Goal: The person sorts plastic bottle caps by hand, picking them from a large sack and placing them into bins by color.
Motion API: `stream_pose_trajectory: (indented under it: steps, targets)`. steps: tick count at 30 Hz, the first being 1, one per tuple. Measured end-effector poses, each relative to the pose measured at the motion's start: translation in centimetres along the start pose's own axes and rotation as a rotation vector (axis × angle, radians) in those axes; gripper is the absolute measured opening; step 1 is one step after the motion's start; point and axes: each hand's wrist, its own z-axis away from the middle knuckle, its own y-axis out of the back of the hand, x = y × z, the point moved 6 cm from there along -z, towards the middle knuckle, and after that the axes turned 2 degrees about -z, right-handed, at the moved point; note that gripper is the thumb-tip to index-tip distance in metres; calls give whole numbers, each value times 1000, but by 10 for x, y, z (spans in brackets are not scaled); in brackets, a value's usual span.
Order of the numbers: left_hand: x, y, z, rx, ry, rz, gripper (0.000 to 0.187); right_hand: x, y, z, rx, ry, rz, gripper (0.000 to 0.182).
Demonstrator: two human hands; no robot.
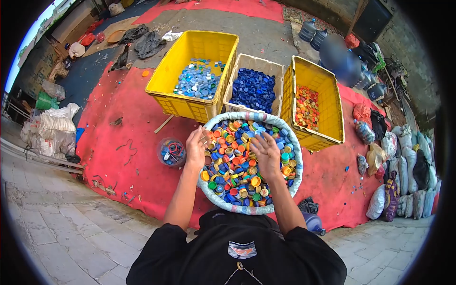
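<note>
A sack (297,164) with a rolled pale rim stands in front of me, filled with mixed bottle caps (237,175) in blue, orange, yellow and green. My left hand (195,146) is raised over its left rim, fingers apart and nothing visible in them. Over the right half of the caps hovers my right hand (267,153), its fingers spread and holding nothing I can see. Beyond the sack are a yellow crate (161,90) of light blue caps, a whitish crate (232,83) of dark blue caps, and another yellow crate (330,104) of orange and red caps.
A clear tub (171,152) with blue and red bits stands left of the sack on a red ground sheet (118,142). Stuffed sacks (406,166) line the right side, bundled bags (54,128) the left. Large water bottles (308,30) stand at the back right.
</note>
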Motion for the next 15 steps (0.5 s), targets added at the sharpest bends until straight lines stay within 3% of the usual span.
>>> stream_pose_trajectory:
  steps: [2, 4, 8, 14, 15]
  targets:
    - [-30, 1, 28, 70, 15, -149, 24, 20, 26, 45, 32, -105, 148, 59]
    - [-50, -10, 52, 32, 15, -269, 20, 39, 46, 82, 58, -123, 290, 53]
    - [-82, -29, 77, -16, -25, -361, 23, 61, 66, 127, 30, -110, 373, 47]
    - [-105, -55, 91, -152, -231, -800, 27, 27, 83, 120, 69, -27, 612, 41]
    - [-103, -55, 91, -128, -265, -983, 30, 22, 88, 120, 90, -43, 599, 41]
